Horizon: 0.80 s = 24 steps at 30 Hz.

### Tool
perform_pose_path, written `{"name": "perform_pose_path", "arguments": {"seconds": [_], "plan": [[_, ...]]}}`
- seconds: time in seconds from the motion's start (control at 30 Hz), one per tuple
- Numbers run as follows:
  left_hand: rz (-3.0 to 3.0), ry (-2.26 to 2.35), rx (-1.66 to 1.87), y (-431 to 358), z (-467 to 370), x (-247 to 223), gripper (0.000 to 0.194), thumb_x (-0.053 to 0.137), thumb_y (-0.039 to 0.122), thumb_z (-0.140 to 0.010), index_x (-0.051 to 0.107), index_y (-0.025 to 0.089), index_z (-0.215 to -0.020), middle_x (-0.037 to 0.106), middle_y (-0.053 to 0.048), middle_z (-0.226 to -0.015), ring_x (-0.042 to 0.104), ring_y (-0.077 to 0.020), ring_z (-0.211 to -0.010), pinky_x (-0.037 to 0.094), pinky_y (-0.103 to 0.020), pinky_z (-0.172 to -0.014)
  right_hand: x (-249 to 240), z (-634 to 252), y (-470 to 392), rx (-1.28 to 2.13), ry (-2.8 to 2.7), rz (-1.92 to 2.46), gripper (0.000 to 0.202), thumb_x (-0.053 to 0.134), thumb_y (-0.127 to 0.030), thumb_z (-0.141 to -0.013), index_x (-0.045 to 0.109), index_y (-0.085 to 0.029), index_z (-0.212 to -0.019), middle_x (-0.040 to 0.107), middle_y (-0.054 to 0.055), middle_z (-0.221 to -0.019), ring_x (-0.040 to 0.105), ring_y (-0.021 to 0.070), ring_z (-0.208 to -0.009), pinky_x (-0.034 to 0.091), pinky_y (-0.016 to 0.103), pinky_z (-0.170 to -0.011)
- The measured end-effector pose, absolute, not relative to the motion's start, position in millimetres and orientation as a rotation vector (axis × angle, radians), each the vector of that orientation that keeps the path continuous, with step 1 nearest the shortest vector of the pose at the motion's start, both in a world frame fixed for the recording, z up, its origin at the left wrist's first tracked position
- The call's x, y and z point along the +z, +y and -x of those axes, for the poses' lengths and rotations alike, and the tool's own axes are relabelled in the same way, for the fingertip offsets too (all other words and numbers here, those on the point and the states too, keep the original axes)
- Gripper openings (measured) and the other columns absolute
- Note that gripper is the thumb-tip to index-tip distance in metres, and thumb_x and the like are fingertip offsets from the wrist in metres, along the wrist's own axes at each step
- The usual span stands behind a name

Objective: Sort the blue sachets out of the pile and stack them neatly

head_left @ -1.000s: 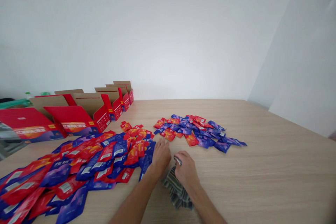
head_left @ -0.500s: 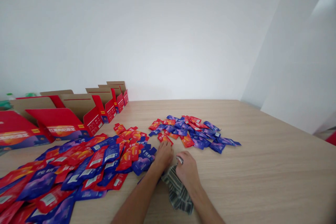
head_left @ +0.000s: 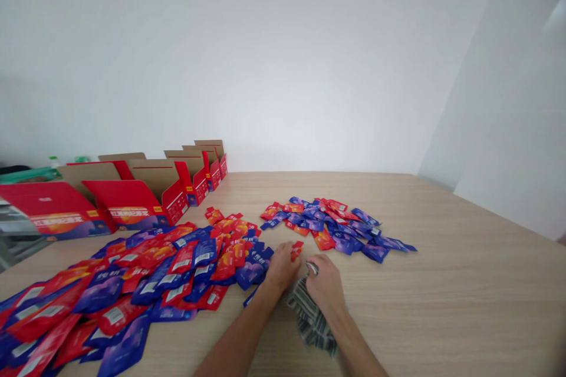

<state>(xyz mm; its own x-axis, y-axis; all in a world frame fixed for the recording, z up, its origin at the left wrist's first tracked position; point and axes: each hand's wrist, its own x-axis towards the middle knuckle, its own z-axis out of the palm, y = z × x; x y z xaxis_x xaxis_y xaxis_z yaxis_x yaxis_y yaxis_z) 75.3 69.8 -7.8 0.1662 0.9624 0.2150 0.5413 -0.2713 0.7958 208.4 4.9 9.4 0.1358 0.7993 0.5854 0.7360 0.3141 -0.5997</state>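
My left hand (head_left: 283,268) is closed on a small red sachet (head_left: 296,251), which pokes out past the fingertips. Beside it, my right hand (head_left: 326,284) grips a grey-and-dark striped cloth (head_left: 313,323) that hangs crumpled down to the table. A small pale, shiny bit (head_left: 312,268) shows at the right fingers; what it is I cannot make out. Just beyond both hands lies a loose pile of red and blue sachets (head_left: 325,240). A larger heap of red and blue pouches (head_left: 150,283) spreads to the left of my left forearm.
Several open red cardboard boxes (head_left: 132,212) stand in a row at the back left of the wooden table (head_left: 442,283). Behind them are green items (head_left: 33,174), partly hidden. A white wall (head_left: 318,70) rises along the table's far edge.
My left hand has lifted a red sachet from the near edge of the far pile and drawn it toward the cloth. The view has turned slightly left.
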Motion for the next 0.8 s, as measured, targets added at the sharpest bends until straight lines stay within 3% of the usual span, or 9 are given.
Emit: {"name": "perform_pose_path", "arguments": {"seconds": [0.17, 0.3, 0.43, 0.57, 0.8], "plan": [[-1.499, 1.173, 1.150, 57.9, -56.0, 5.8, 0.039, 0.036, 0.035, -0.094, 0.055, 0.017, -0.123, 0.069, -0.008, -0.094, 0.065, -0.0180, -0.077, 0.051, -0.031, -0.072, 20.3, -198.8, -2.4, 0.175, -1.632, 1.295, 0.031, 0.046, -0.008, -0.081, 0.070, -0.024, -0.094, 0.068, 0.007, -0.095, 0.064, 0.0223, -0.090, 0.054, 0.038, -0.082], [-0.678, 0.619, 1.233, 33.0, -38.6, 15.9, 0.032, 0.062, 0.039, -0.083, 0.064, 0.017, -0.106, 0.072, -0.008, -0.093, 0.068, -0.0200, -0.080, 0.054, -0.032, -0.075, 25.3, -170.0, -20.9, 0.313, -1.774, 1.062, 0.033, 0.047, -0.009, -0.085, 0.068, -0.023, -0.107, 0.064, 0.009, -0.108, 0.060, 0.0211, -0.102, 0.051, 0.036, -0.092], [-0.542, 0.593, 1.114, 13.2, -30.6, 13.2, 0.040, 0.063, 0.047, -0.083, 0.068, 0.013, -0.103, 0.073, -0.012, -0.095, 0.069, -0.0248, -0.087, 0.055, -0.037, -0.081, 21.7, -145.0, -32.6, 0.425, -1.966, 0.964, 0.039, 0.047, -0.003, -0.083, 0.068, -0.025, -0.107, 0.064, 0.006, -0.107, 0.058, 0.0197, -0.104, 0.048, 0.035, -0.095], [-0.567, 0.684, 1.230, 5.2, -31.8, 0.6, 0.036, 0.071, 0.035, -0.079, 0.068, 0.015, -0.109, 0.073, -0.009, -0.101, 0.069, -0.0225, -0.094, 0.055, -0.032, -0.084, 13.9, -152.6, -20.8, 0.272, -1.780, 1.077, 0.040, 0.046, -0.003, -0.082, 0.068, -0.022, -0.110, 0.062, 0.010, -0.109, 0.058, 0.0215, -0.105, 0.050, 0.037, -0.094], [-0.610, 0.669, 1.247, 5.2, -29.7, -2.7, 0.050, 0.073, 0.023, -0.076, 0.063, 0.021, -0.124, 0.072, -0.008, -0.108, 0.068, -0.0208, -0.100, 0.053, -0.032, -0.090, 12.2, -160.9, -15.6, 0.269, -1.819, 1.032, 0.038, 0.047, -0.008, -0.086, 0.068, -0.023, -0.113, 0.063, 0.010, -0.109, 0.059, 0.0211, -0.105, 0.052, 0.037, -0.094]]}}
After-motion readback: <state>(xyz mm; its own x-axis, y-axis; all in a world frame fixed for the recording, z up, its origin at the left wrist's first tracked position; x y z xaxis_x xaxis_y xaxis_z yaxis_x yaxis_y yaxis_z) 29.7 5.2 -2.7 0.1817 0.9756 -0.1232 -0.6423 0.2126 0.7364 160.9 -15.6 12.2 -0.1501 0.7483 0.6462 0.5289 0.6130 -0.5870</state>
